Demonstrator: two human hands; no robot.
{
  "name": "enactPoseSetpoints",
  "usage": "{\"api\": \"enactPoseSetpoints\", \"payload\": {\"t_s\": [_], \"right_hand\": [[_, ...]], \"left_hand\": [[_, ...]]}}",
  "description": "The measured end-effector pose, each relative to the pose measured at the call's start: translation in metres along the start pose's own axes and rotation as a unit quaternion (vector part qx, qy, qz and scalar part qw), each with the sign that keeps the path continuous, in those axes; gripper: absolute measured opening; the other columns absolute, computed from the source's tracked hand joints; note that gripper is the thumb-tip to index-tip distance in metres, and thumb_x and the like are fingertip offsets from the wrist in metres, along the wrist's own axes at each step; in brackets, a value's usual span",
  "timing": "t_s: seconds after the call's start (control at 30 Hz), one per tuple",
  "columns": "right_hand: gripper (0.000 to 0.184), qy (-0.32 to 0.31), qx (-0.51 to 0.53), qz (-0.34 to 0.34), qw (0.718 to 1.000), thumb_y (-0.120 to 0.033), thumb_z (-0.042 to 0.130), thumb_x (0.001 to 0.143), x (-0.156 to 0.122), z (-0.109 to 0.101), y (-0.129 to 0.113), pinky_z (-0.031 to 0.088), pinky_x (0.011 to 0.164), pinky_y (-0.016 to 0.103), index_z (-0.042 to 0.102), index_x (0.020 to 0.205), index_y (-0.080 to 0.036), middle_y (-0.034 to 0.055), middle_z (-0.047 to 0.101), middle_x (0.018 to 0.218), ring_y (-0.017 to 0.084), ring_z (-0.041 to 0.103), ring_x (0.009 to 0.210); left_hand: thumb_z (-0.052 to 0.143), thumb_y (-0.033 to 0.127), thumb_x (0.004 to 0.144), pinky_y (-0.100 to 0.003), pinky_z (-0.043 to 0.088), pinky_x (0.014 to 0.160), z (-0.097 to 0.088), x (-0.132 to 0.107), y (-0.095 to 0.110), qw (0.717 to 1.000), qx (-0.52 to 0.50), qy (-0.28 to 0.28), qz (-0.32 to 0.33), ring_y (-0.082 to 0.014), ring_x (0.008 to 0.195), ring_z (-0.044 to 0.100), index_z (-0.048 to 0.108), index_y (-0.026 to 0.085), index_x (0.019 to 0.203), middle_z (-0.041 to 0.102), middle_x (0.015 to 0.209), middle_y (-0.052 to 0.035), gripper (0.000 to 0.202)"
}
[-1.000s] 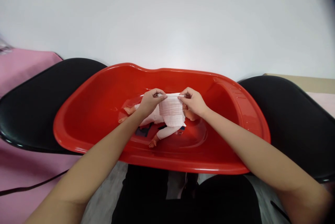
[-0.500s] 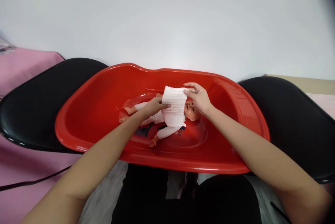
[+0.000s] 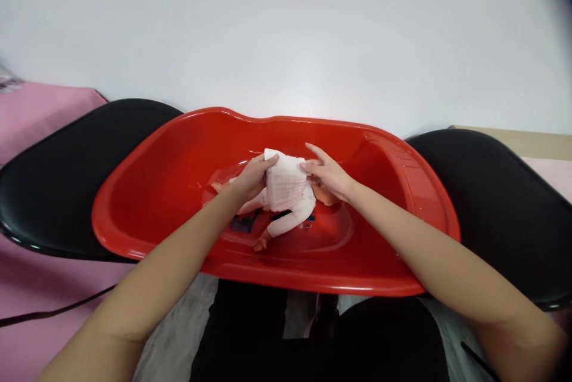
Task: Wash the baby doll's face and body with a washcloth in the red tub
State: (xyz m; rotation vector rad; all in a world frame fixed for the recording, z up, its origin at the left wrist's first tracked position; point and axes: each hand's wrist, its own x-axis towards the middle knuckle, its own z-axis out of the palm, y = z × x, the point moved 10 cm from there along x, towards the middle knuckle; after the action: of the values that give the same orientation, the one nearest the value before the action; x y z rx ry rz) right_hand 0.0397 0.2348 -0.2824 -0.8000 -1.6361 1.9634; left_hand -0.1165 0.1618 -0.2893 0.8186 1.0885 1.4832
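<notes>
A small baby doll (image 3: 290,220) in a white suit lies on its back in the middle of a red plastic baby tub (image 3: 170,179), head to the right. A folded white cloth (image 3: 285,182) lies over the doll's chest. My left hand (image 3: 251,178) grips the cloth's left edge with curled fingers. My right hand (image 3: 328,176) pinches the cloth's right edge beside the doll's head, its forefinger stretched out. The doll's face is mostly hidden behind my right hand.
The tub rests across two black chair seats, one at the left (image 3: 58,173) and one at the right (image 3: 504,203). Pink fabric (image 3: 31,114) lies at the far left with a dark cable (image 3: 53,312) over it. A white wall stands behind.
Both hands held the cloth up by its top edge, then lowered it onto the doll's chest. The cloth is now folded smaller and my right hand has dropped in front of the doll's face.
</notes>
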Motion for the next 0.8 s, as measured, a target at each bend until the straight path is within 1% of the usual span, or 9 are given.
{"api": "enactPoseSetpoints", "payload": {"t_s": [0.07,0.2,0.37,0.43,0.47,0.53,0.57,0.67,0.8], "right_hand": [[0.080,-0.021,-0.040,-0.047,0.998,-0.036,0.083,0.086,0.001,0.003,-0.006,0.061,0.082,0.032,0.049,0.159,-0.033,0.0024,0.072,0.108,0.017,0.068,0.089],[0.068,-0.033,-0.088,-0.124,0.988,-0.027,0.081,0.084,0.001,0.004,-0.021,0.058,0.101,0.036,0.061,0.150,-0.032,0.0044,0.067,0.138,0.021,0.066,0.117],[0.051,-0.002,-0.199,-0.110,0.974,-0.015,0.070,0.086,0.004,-0.002,-0.021,0.050,0.115,0.045,0.072,0.136,-0.022,0.0076,0.070,0.134,0.023,0.067,0.120],[0.056,0.017,-0.243,-0.117,0.963,-0.016,0.072,0.085,0.006,-0.007,-0.021,0.044,0.122,0.048,0.070,0.140,-0.023,0.0093,0.067,0.140,0.025,0.063,0.127],[0.062,0.028,-0.263,-0.124,0.956,-0.017,0.075,0.084,0.007,-0.009,-0.022,0.040,0.125,0.049,0.066,0.145,-0.023,0.0105,0.062,0.145,0.026,0.060,0.133],[0.081,0.048,-0.296,-0.133,0.945,-0.020,0.082,0.079,0.009,-0.014,-0.021,0.034,0.130,0.051,0.056,0.155,-0.023,0.0129,0.053,0.154,0.029,0.050,0.144],[0.090,0.053,-0.309,-0.134,0.940,-0.020,0.085,0.076,0.011,-0.016,-0.020,0.032,0.131,0.051,0.051,0.160,-0.024,0.0135,0.048,0.156,0.030,0.046,0.148],[0.101,0.036,-0.338,-0.136,0.931,-0.015,0.085,0.074,0.013,-0.014,-0.017,0.035,0.129,0.049,0.042,0.165,-0.028,0.0119,0.043,0.151,0.029,0.045,0.146],[0.085,-0.005,-0.376,-0.144,0.915,-0.009,0.073,0.081,0.010,-0.004,-0.016,0.048,0.116,0.042,0.050,0.160,-0.028,0.0092,0.048,0.135,0.023,0.056,0.126]], "left_hand": [[0.088,0.039,0.082,-0.042,0.054,0.098,0.004,-0.001,0.001,1.000,-0.013,-0.017,-0.005,-0.0311,0.113,0.070,0.075,0.013,0.117,0.075,0.123,-0.0158,0.045],[0.091,0.030,0.076,-0.042,0.055,0.097,0.011,-0.003,0.004,0.999,-0.003,-0.041,-0.002,-0.0327,0.116,0.069,0.071,0.014,0.129,0.073,0.131,-0.0156,0.059],[0.090,0.028,0.075,-0.041,0.056,0.096,0.002,-0.001,0.002,0.998,0.056,-0.002,0.012,-0.0318,0.116,0.069,0.069,0.013,0.131,0.071,0.133,-0.0166,0.063],[0.091,0.028,0.074,-0.041,0.056,0.095,-0.003,0.000,-0.001,0.998,0.065,0.016,0.001,-0.0312,0.116,0.069,0.058,0.015,0.147,0.071,0.133,-0.0169,0.081],[0.091,0.028,0.074,-0.042,0.056,0.095,-0.004,0.001,-0.003,0.998,0.065,0.020,-0.006,-0.0311,0.116,0.069,0.047,0.018,0.158,0.072,0.132,-0.0165,0.095],[0.092,0.026,0.073,-0.044,0.056,0.097,-0.004,0.001,-0.003,0.998,0.067,0.016,-0.005,-0.0306,0.118,0.069,0.025,0.024,0.170,0.072,0.132,-0.0146,0.118],[0.092,0.025,0.072,-0.044,0.055,0.099,-0.003,0.001,-0.002,0.997,0.076,0.010,0.005,-0.0302,0.119,0.069,0.023,0.025,0.171,0.072,0.132,-0.0137,0.121],[0.090,0.022,0.072,-0.043,0.053,0.106,-0.005,0.004,0.003,0.990,0.133,0.006,0.048,-0.0279,0.122,0.067,0.045,0.021,0.162,0.071,0.131,-0.0125,0.101],[0.083,0.024,0.075,-0.043,0.053,0.106,-0.012,0.007,0.007,0.966,0.241,0.024,0.093,-0.0255,0.118,0.068,0.065,0.018,0.140,0.072,0.131,-0.0124,0.067]]}}
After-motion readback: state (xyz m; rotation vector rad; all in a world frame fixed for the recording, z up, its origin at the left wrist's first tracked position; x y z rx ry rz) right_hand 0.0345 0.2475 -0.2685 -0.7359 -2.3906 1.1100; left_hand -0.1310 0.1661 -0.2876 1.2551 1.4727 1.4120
